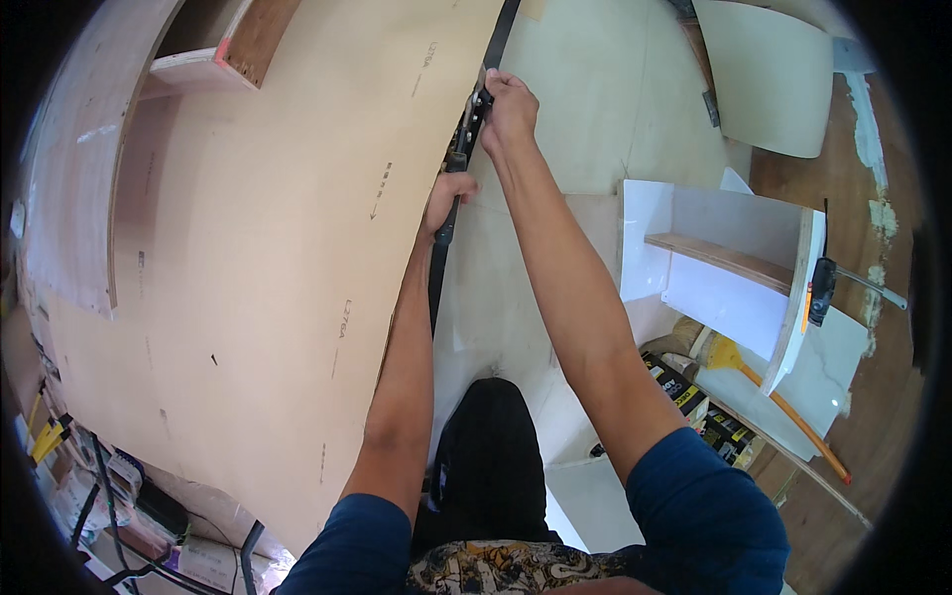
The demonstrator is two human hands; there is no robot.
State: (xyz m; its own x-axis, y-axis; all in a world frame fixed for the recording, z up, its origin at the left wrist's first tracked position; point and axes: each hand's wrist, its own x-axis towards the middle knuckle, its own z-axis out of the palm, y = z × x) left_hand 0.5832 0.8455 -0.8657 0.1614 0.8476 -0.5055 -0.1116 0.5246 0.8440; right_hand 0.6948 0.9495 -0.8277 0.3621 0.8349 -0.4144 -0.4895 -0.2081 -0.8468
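A large pale wood panel (pixel 258 218) fills the left and middle of the view, with small printed marks on its face. Along its right edge runs a black strap (pixel 503 32), which carries a black ratchet buckle (pixel 467 127) with metal parts. My right hand (pixel 512 111) is closed on the far end of the buckle, thumb against the strap. Nearer to me, my left hand (pixel 451 198) has its fingers wrapped round the near end of the buckle, at the panel's edge. The gripped parts are partly hidden by my fingers.
To the right stands a white open box with a wooden shelf (pixel 722 260); a black-headed hammer (pixel 821 290) is at its edge. A brush (pixel 798 421) lies by several black-and-yellow boxes (pixel 679 387). Cables (pixel 104 486) clutter the lower left. A curved-looking board (pixel 773 79) is at the far right.
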